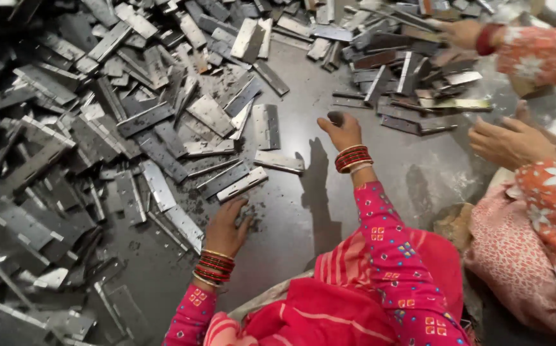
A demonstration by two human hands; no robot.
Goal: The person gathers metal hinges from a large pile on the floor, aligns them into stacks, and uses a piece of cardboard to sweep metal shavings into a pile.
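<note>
While your left hand rests open beside one metal hinge plate, your right hand hovers open at centre; countless hinges fill the left, and two other hands reach in at the right.

Grey steel hinges on a dark grey floor; pink embroidered sleeve, red bangles; co-worker's orange floral sleeve.

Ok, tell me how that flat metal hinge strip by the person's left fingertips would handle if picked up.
The hinge strip looks like rigid sheet metal, so probably stiff, though it may fold at its knuckle. Lying flat, it shouldn't roll. Thin edges near the left hand could be sharp.
</note>
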